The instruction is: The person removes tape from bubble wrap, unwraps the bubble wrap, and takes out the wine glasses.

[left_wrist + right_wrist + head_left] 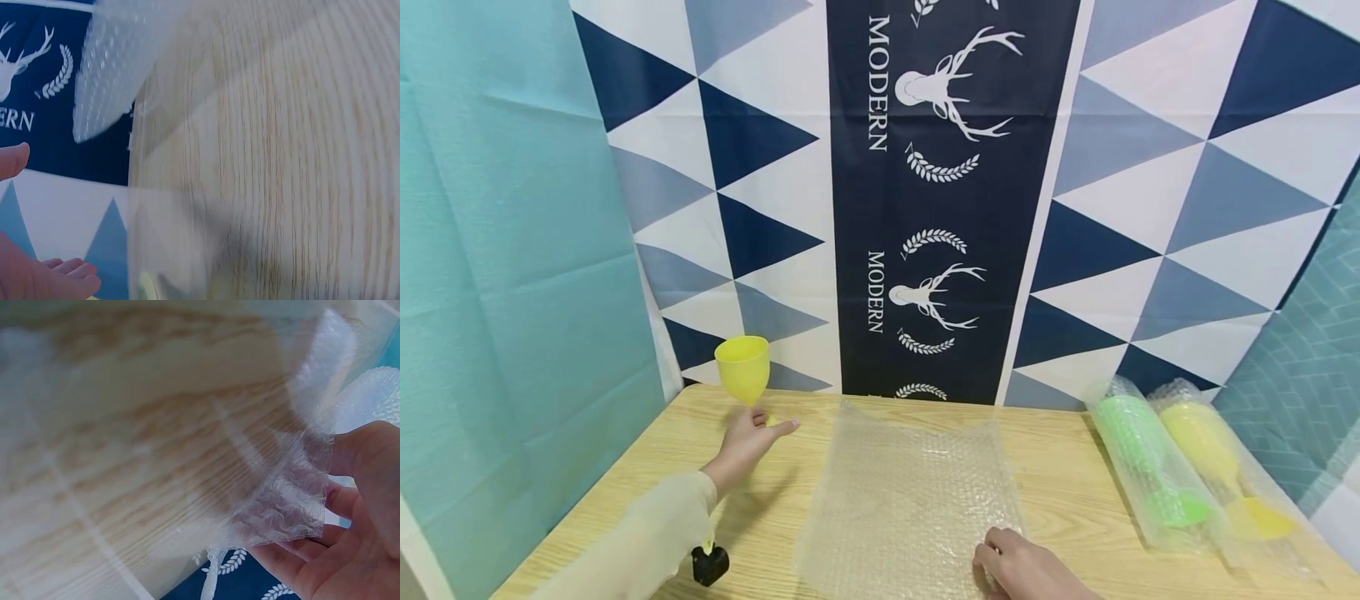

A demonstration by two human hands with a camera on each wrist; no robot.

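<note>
Clear plastic bubble wrap (917, 492) is spreading over a wooden table (1060, 492), with a person's hands reaching in at its left and right.

Left of the bubble wrap, near its far end, a yellow cup (743, 367) is standing upright, its wide rim facing up. The left hand (748, 442) is hovering beside the cup's lower part, thumb spreading well away from relaxed fingers; whether they are touching it, I cannot tell. At the bubble wrap's near right edge, the right hand (1030, 568) is pinching the crinkled sheet between thumb and fingers. Farther right of the bubble wrap, a green bundle (1150, 454) and a yellow bundle (1213, 454) are lying side by side in clear wrapping. Beyond the bubble wrap, a patterned cloth (925, 200) is hanging, showing white deer heads and blue triangles.
</note>
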